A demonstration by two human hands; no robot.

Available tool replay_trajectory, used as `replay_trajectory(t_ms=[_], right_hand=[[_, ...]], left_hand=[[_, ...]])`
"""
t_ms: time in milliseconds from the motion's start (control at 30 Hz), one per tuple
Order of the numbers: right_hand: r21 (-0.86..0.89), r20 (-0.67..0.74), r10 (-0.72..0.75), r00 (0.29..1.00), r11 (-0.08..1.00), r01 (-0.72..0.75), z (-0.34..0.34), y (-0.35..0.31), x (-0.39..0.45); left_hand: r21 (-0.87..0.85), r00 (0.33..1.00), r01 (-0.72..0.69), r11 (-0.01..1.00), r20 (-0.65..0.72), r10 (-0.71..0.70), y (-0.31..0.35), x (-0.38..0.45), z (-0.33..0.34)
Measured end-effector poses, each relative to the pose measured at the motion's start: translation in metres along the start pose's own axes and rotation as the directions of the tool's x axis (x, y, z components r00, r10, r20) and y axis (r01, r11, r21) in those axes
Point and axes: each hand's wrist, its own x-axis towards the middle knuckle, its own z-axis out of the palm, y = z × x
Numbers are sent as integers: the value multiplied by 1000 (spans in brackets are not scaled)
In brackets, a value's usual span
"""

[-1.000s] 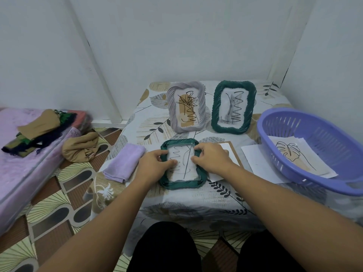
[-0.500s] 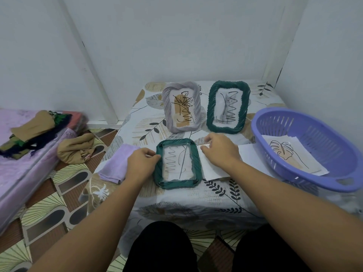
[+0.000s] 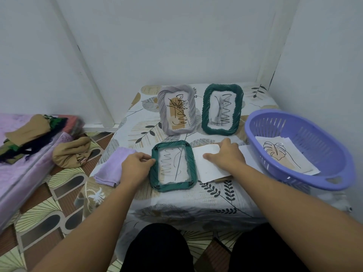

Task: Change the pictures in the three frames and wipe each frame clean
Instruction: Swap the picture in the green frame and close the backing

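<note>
In the head view, the green frame point(image 3: 173, 165) lies flat at the near edge of the table point(image 3: 196, 197); the left hand point(image 3: 135, 167) grips its left rim, and the right hand point(image 3: 225, 157) rests with flat fingers on a white sheet point(image 3: 208, 163) just right of it. To do this step well, the person should keep the frame steady and slide the sheet squarely into the opening. The lilac cloth point(image 3: 113, 167) lies near on the left for wiping.

No text, label, brand or number can be read anywhere; the sheets in the frames and the basket carry only line drawings, no words.
</note>
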Motion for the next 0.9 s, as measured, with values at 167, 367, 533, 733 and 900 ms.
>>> replay_trajectory(t_ms=[167,367,533,733,900], right_hand=[[173,-50,6,999,985,3,-5,-1,-1],[296,-98,-78,992,950,103,-12,-8,-3],[533,-99,-56,994,840,100,-20,-26,2],[748,84,-131,988,663,24,-9,-61,-9],[768,115,-159,981,641,14,14,-81,-24]], left_hand=[[-15,1000,18,1000,14,-17,1,0,-1],[-11,1000,14,1000,8,-13,3,-1,-1],[-13,999,34,999,25,-33,8,-4,-4],[-205,997,-74,976,-14,73,47,-26,-13],[-406,968,139,903,248,-37,66,-32,-17]])
